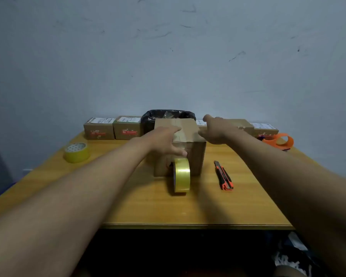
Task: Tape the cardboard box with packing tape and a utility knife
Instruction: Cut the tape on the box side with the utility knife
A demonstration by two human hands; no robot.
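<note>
Brown cardboard box [185, 144] sits mid-worktop, roughly at 12 o'clock from you, near face toward you. A strip of clear tape looks to run over the top along the flap seam and down the front; glare makes its end hard to read.

Your left hand [164, 139] lies flat on the box top at the left, fingers spread, thumb hooked over the front top edge. Your right hand [218, 129] is at the box's upper right corner, fingers loosely apart, gripping nothing; whether it touches the cardboard I cannot tell. Both hands empty.

Yellowish roll of clear packing tape [181, 175] stands on edge against the front face, at 6 o'clock from the box. It seems joined to the box by uncut tape, though that is not certain.

Orange-and-black utility knife [223, 175] lies on the wooden worktop [238, 206] at about 4 o'clock from the box, well apart from both hands.

Step in hand, as I judge it: pressing the strip down.
- Rub from the seam's centre outward, so no air stays under.
- Keep your left palm weighting the flaps while your right smooths.
- Press the front-edge fold firmly before cutting.
- Then pull the roll taut and cut close to it, blade away from your fingers.
</note>
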